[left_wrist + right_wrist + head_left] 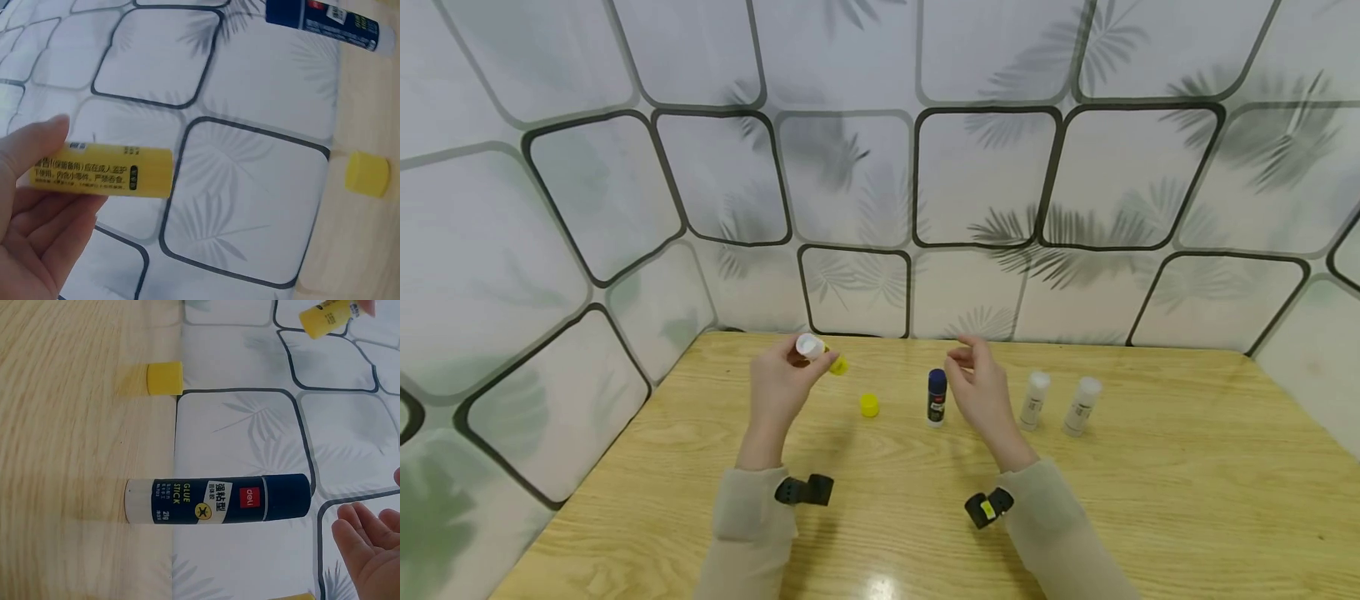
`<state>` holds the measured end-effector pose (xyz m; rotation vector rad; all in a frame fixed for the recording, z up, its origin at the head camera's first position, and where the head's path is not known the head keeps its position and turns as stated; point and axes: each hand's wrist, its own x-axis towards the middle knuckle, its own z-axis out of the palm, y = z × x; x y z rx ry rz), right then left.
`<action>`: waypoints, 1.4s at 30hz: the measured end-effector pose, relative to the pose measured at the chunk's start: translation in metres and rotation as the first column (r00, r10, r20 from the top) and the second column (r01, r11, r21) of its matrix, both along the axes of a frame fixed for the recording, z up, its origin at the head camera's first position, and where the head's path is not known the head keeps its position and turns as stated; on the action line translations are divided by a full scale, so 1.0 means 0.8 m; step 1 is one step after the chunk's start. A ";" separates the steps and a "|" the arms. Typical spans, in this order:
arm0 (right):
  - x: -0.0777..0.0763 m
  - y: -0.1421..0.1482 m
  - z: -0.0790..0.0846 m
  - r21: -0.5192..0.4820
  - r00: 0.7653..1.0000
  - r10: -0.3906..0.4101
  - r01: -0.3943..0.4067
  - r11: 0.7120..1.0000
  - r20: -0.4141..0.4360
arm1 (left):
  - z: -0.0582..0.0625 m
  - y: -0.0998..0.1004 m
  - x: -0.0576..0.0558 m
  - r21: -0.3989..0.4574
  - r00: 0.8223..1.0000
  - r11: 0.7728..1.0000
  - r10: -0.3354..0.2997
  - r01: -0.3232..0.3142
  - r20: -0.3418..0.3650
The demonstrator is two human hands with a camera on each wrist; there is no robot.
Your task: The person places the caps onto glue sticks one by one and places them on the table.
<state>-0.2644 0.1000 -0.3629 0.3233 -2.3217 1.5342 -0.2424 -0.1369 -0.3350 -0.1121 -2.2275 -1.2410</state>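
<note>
My left hand (pixel 777 382) grips a yellow glue stick (pixel 106 170) by one end, raised above the table. Its white end (pixel 810 346) faces me in the head view, and printed text runs along its side in the left wrist view. A short yellow cap (pixel 869 406) stands on the table to the right of that hand. A dark blue glue stick (pixel 212 500) with its cap on stands upright near the middle. Just right of it, my right hand (pixel 983 390) is raised with loosely bent fingers and holds nothing.
Two white capped tubes, a nearer-centre tube (pixel 1034 401) and an outer tube (pixel 1081 407), stand upright right of my right hand. The wooden table (pixel 880 508) ends against a wall (pixel 857 175) patterned with leaves and rounded outlines.
</note>
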 end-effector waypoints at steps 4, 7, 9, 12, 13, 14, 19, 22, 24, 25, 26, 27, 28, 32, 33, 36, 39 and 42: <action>0.004 -0.009 0.006 -0.011 0.999 0.030 -0.031 0.999 -0.028 | 0.012 -0.002 0.007 0.219 0.998 0.976 0.029 -0.017 -0.052; 0.010 -0.017 0.011 -0.021 0.997 0.071 -0.072 0.997 -0.042 | 0.020 -0.004 0.011 0.380 0.996 0.925 0.030 0.002 -0.079; 0.014 -0.022 0.014 -0.020 0.994 0.102 -0.103 0.995 -0.042 | 0.025 -0.004 0.013 0.497 0.995 0.867 0.025 0.028 -0.100; 0.019 -0.028 0.015 0.001 0.991 0.129 -0.129 0.992 -0.039 | 0.031 -0.005 0.017 0.687 0.990 0.721 0.018 0.086 -0.143; 0.020 -0.030 0.015 0.015 0.990 0.136 -0.135 0.991 -0.038 | 0.033 -0.005 0.018 0.747 0.987 0.656 0.015 0.110 -0.159; 0.021 -0.032 0.015 0.026 0.989 0.142 -0.141 0.990 -0.041 | 0.036 -0.005 0.019 0.795 0.985 0.592 0.015 0.131 -0.173; 0.022 -0.042 0.014 0.111 0.983 0.177 -0.172 0.979 -0.039 | 0.044 -0.008 0.025 0.918 0.972 0.325 -0.017 0.228 -0.235; 0.020 -0.048 0.011 0.200 0.976 0.217 -0.209 0.957 -0.019 | 0.047 -0.007 0.029 0.942 0.967 0.218 -0.062 0.255 -0.247; 0.017 -0.052 0.009 0.263 0.969 0.246 -0.239 0.935 0.005 | 0.049 -0.006 0.032 0.952 0.963 0.153 -0.091 0.264 -0.252; 0.016 -0.055 0.009 0.289 0.967 0.254 -0.250 0.924 0.022 | 0.050 -0.006 0.033 0.955 0.961 0.127 -0.104 0.266 -0.254; 0.014 -0.057 0.008 0.317 0.965 0.258 -0.258 0.913 0.042 | 0.050 -0.005 0.034 0.958 0.959 0.100 -0.114 0.270 -0.259; 0.011 -0.059 0.007 0.348 0.963 0.260 -0.266 0.899 0.064 | 0.051 -0.004 0.036 0.959 0.958 0.086 -0.123 0.272 -0.260; 0.008 -0.062 0.007 0.378 0.961 0.262 -0.276 0.884 0.090 | 0.051 -0.004 0.037 0.959 0.955 0.063 -0.130 0.276 -0.266; -0.011 -0.072 0.002 0.493 0.944 0.277 -0.331 0.805 0.182 | 0.053 -0.005 0.039 0.962 0.953 0.006 -0.139 0.274 -0.270; -0.016 -0.075 0.000 0.515 0.939 0.282 -0.345 0.785 0.198 | 0.054 -0.005 0.039 0.963 0.953 -0.003 -0.143 0.270 -0.268; -0.030 -0.080 -0.007 0.557 0.926 0.297 -0.378 0.740 0.234 | 0.056 -0.006 0.039 0.965 0.953 -0.021 -0.151 0.261 -0.261; -0.041 -0.087 -0.015 0.571 0.916 0.307 -0.402 0.716 0.259 | 0.057 -0.007 0.038 0.966 0.954 -0.028 -0.155 0.257 -0.258; -0.049 -0.095 -0.023 0.580 0.910 0.303 -0.413 0.702 0.282 | 0.057 -0.009 0.038 0.966 0.953 -0.032 -0.154 0.258 -0.260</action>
